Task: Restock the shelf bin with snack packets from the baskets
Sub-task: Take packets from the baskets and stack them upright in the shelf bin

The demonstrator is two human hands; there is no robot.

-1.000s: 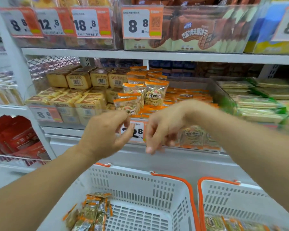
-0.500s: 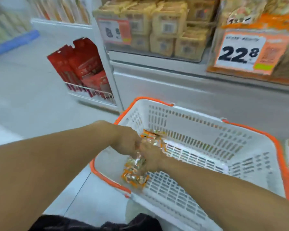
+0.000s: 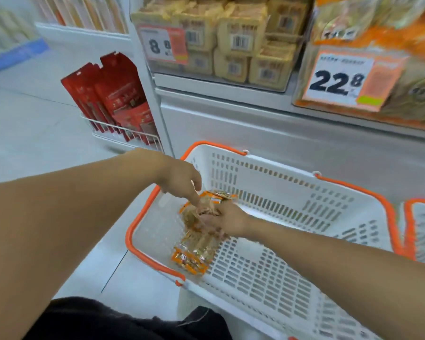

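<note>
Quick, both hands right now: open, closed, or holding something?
Left hand: fingers pinching the top snack packets in the white basket.
Right hand: gripping the same snack packets.

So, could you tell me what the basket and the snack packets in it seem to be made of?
The basket looks like moulded hard plastic, white and matt with slotted walls and an orange rim. The snack packets look like thin glossy film, clear in the middle with orange printed ends; it crinkles and glints, though blur hides detail.
</note>
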